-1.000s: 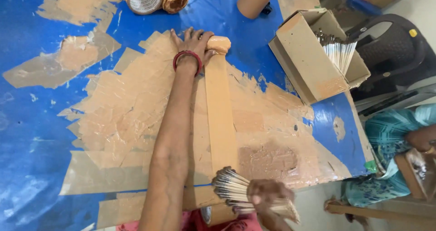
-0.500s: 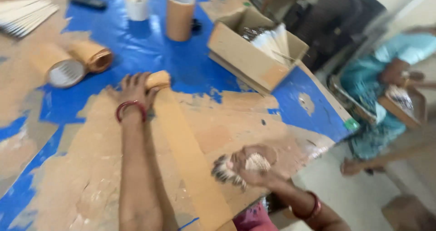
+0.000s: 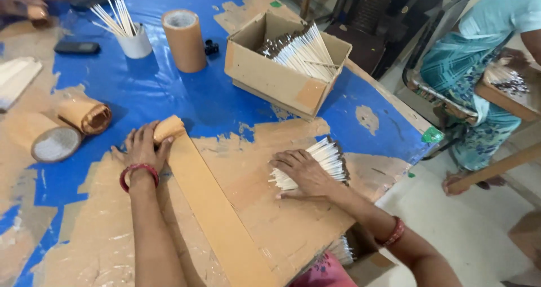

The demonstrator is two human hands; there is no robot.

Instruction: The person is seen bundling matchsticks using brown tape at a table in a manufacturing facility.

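Sticks (image 3: pixel 315 163) look thin, light and easy to snap, so hold the bunch around its middle. Right hand (image 3: pixel 304 174) lies flat on them at 3 o'clock. Left hand (image 3: pixel 143 149) grips the paper roll (image 3: pixel 168 129).

between my left hand (image 3: pixel 142 149) and right hand (image 3: pixel 304 173) the table (image 3: pixel 169 89) lies open past the paper strip (image 3: pixel 211 208). ahead, the cardboard box (image 3: pixel 270 78), upright roll (image 3: pixel 184 40) and cup of sticks (image 3: pixel 134 42) block the far side; two rolls (image 3: pixel 84 116) crowd my left.
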